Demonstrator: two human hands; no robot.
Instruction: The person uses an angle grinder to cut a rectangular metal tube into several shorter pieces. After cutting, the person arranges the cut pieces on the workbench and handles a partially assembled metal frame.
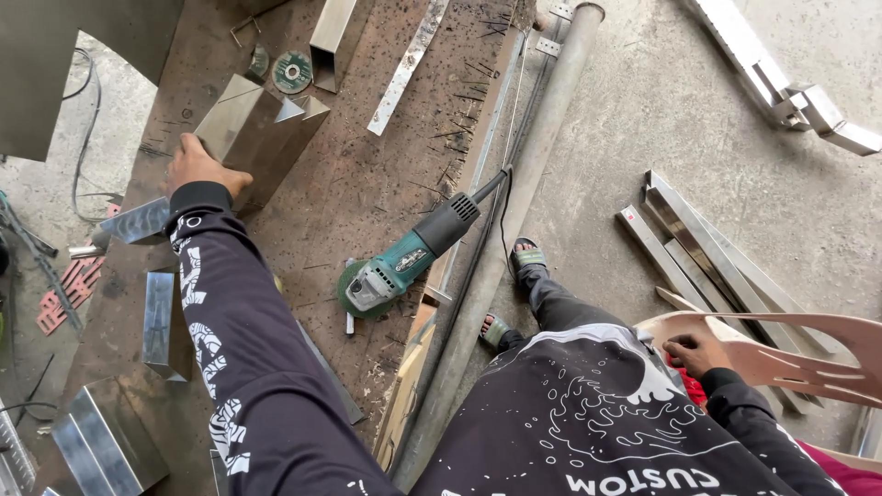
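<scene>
My left hand [200, 167] reaches across a rusty metal workbench [367, 184] and grips the near end of a shiny square steel tube [262, 129] with an angled cut. My right hand [691, 354] rests on the back of a tan plastic chair [790, 354] beside me, fingers curled on its edge. A green and black angle grinder [404, 262] lies on the bench near its right edge, between my two hands, its cable running off the far side.
More cut steel tube pieces [165, 321] lie on the bench's left part. A spare grinding disc [292, 72] sits at the far end. A long grey pipe [514, 211] runs along the bench's edge. Steel offcuts [707, 257] lie on the concrete floor.
</scene>
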